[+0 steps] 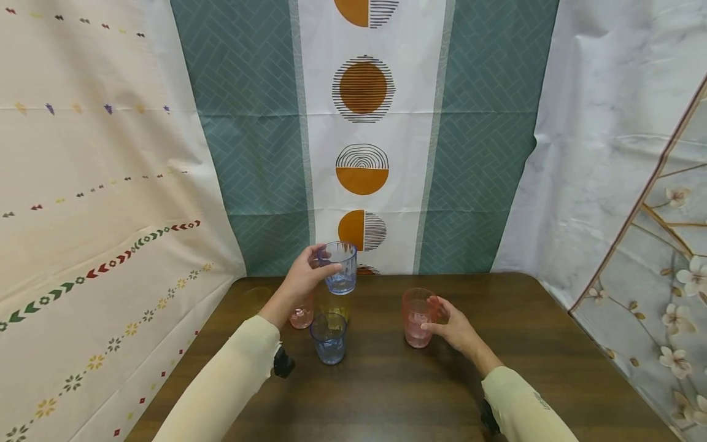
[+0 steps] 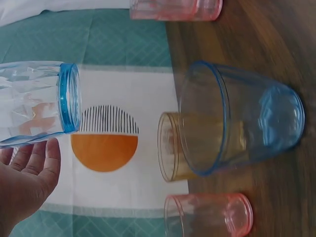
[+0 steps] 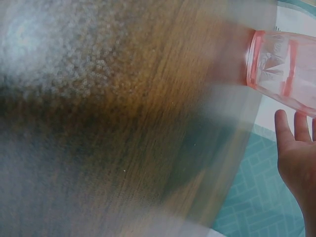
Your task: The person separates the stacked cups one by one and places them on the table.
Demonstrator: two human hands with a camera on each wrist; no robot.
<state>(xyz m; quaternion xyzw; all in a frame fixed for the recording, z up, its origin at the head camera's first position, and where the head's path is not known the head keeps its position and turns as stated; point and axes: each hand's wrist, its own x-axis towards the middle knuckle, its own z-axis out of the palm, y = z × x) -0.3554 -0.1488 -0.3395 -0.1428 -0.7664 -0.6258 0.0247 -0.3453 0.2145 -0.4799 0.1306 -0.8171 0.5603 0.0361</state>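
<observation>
One brown table (image 1: 386,399) lies beneath two hands, well apart, and six visible cups: two blue, two pink, two yellow. Taking the standing blue cup (image 1: 330,350) as landmark, the left hand (image 1: 302,275) grips the held blue cup (image 1: 342,273) above it; the right hand (image 1: 458,330) grips the held pink cup (image 1: 418,322) to its right. Both point mouth-up, long axes near vertical. One yellow cup (image 2: 169,160) stands just behind the landmark; the other pink cup (image 1: 301,317) and a faint yellow one (image 1: 256,299) are leftward.

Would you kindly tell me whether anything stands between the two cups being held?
In the head view, nothing visible stands between the blue cup in the left hand and the pink cup in the right hand.
</observation>
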